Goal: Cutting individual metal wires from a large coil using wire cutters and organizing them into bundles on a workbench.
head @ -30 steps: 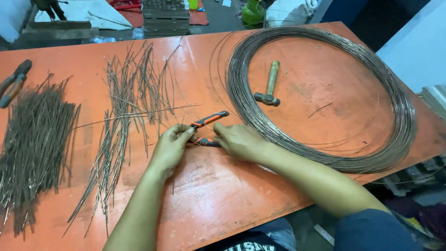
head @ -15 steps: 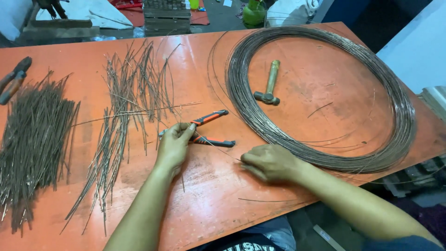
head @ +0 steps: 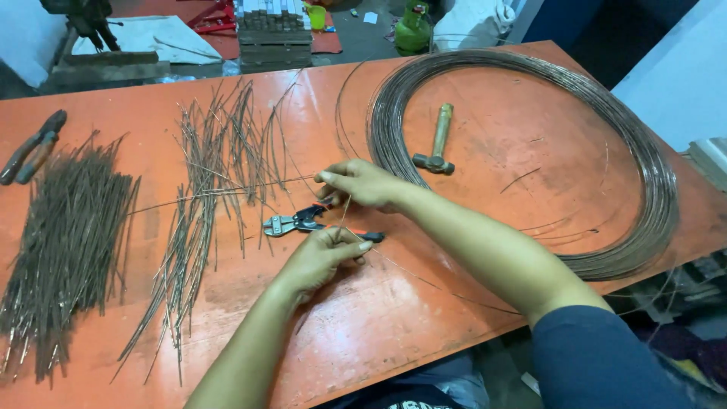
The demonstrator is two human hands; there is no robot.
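At an orange bench (head: pixel 469 318), a person works a length of thin wire (head: pixel 344 210) between both hands at the centre of the frame. The right hand (head: pixel 362 184) reaches across from the lower right, its fingers pinched on the wire's upper end, while the left hand (head: pixel 324 255), coming up from the bottom edge, closes its fingers around the lower part just below. A pair of red-handled cutters (head: pixel 303 222) lies on the bench between the two hands, apparently untouched. A large wire coil (head: pixel 651 182) fills the upper right, with a hammer (head: pixel 437 142) resting inside it; loose cut lengths (head: pixel 216 167) fan out left of centre, a denser bundle (head: pixel 64 242) sits at far left, and a second pair of pliers (head: pixel 32 145) lies at the upper left edge. The risk here appears to be the springy wire: should either pinch slip, the free end could whip back toward the hands or face, and the sharp cut tip could prick a bare finger, since no gloves are worn.
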